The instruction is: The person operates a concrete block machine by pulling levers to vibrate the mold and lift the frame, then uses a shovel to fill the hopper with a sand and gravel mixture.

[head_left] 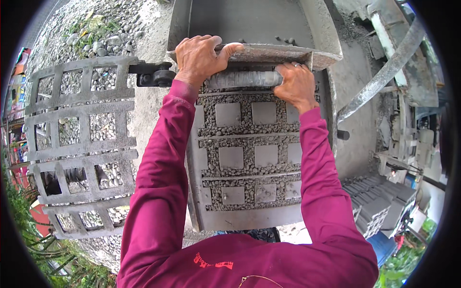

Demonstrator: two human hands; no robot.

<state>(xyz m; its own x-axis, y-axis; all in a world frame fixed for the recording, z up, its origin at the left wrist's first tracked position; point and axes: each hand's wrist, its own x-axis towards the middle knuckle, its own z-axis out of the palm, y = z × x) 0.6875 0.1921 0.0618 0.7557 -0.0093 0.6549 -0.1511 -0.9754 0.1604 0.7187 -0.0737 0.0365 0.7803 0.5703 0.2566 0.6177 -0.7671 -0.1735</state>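
Beside the gravel-filled mould [245, 158], a grey lattice frame [81, 144], stacked blocks [379, 201]

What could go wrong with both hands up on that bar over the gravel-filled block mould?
1. The left hand wraps over the edge of the grey metal tray above the bar; fingers could get pinched if tray and bar close together.
2. The right hand grips the bar end beside the mould frame, a likely crush point.
3. The gravel mix sits heaped around the square cores; a jerky pull may spill it or leave cells unevenly filled.
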